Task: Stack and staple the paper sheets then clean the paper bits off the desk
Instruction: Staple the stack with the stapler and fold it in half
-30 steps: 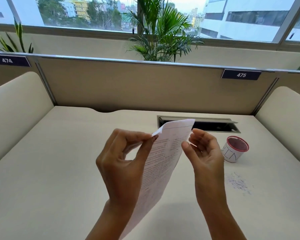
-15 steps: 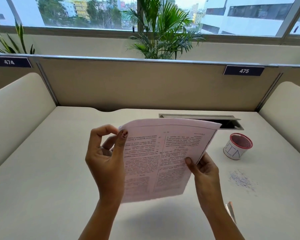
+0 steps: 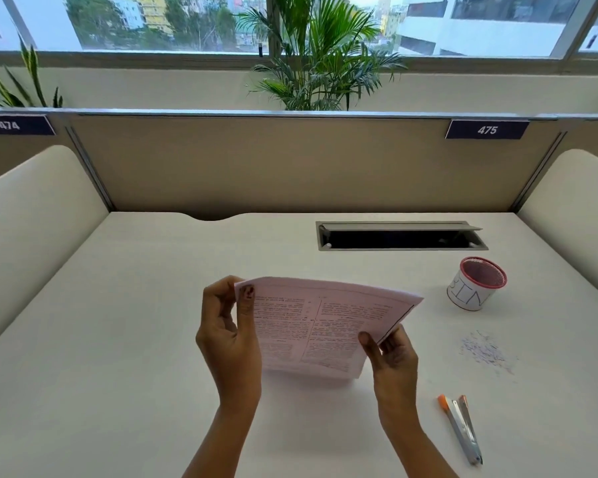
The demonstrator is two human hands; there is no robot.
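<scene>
As we look down through the head camera, we hold the paper sheets (image 3: 325, 326) upright over the desk (image 3: 118, 339). We cannot tell whether their lower edge touches the surface. Our left hand (image 3: 227, 336) pinches the upper left corner, with the thumb on the printed face and the other fingers curled behind. Our right hand (image 3: 392, 357) pinches the right edge lower down, thumb in front and fingers curled behind. Both forearms rise from the bottom of the frame, and the palms are turned toward each other.

We judge the sheets to be light, thin and floppy. The top edge bows between our two grips, and loose pages could slide apart. Edges and corners look like the best places to hold, with gentle pressure so nothing creases.

A stapler (image 3: 461, 427) lies on the desk to the right of our right wrist. Farther right of those fingers lie scattered paper bits (image 3: 485, 351). Beyond the bits stands a small cup marked BIN (image 3: 477, 284).
</scene>
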